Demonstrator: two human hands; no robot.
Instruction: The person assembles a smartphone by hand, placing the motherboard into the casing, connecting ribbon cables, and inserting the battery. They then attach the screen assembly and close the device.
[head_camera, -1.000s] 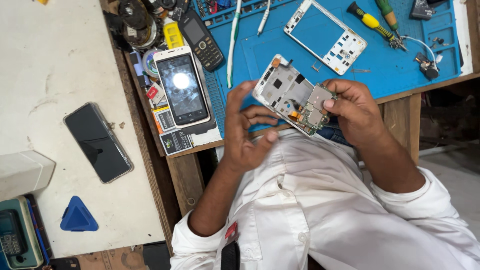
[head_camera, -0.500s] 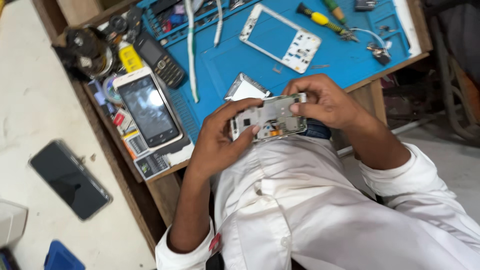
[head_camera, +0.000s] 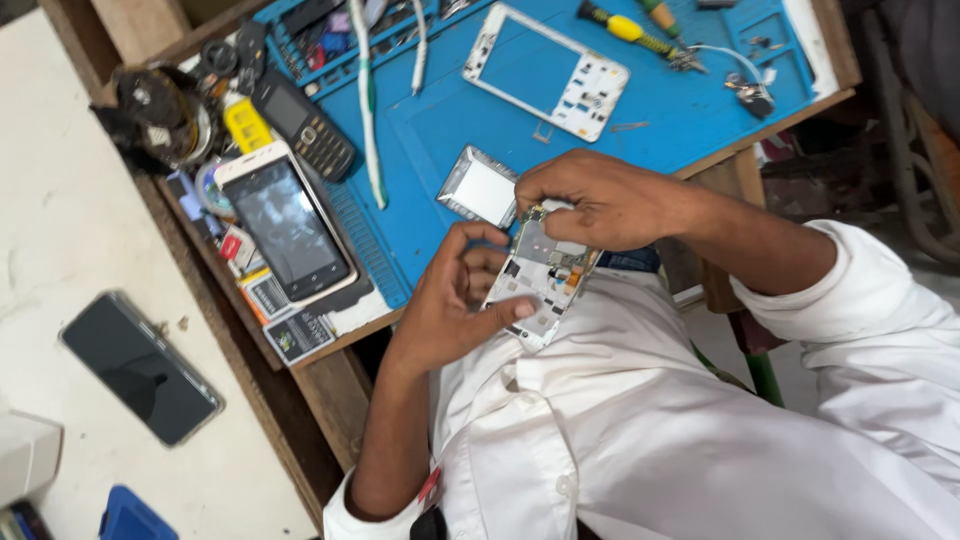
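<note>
1. Nearest the camera, a white shirt (head_camera: 640, 440) fills the lower frame; both forearms reach out from it toward the desk edge.
2. An opened phone chassis (head_camera: 540, 285), its inner side with circuit board and small parts exposed, is held just above the lap, at the near edge of the desk (head_camera: 330, 390) and clear of its surface.
3. The left hand (head_camera: 450, 300) supports the chassis from below and from the side; its grip is closed on the lower end, the thumb pressed on the exposed face.
4. The right hand (head_camera: 600, 200) is laid over the upper end, fingers curled and pinched together at the top corner. Whether a small tool or part is held there cannot be told.
5. Judged step: disassembly or inspection of the chassis in mid-course, with work centred on the top corner.
6. Judged requirement for the next move: a steady hold by the left hand and fine, light fingertip force at that corner, since the board parts look fragile.
7. Just beyond, on the blue mat (head_camera: 440, 130), a silvery rectangular plate (head_camera: 480, 187) lies beside the right hand.
8. Farther off: a white phone frame (head_camera: 545, 70), a yellow-handled screwdriver (head_camera: 630, 30), a smartphone with a dark screen (head_camera: 290, 225) and a keypad phone (head_camera: 305, 125).
9. On the separate pale surface at left, a black phone (head_camera: 140, 365) lies flat.
</note>
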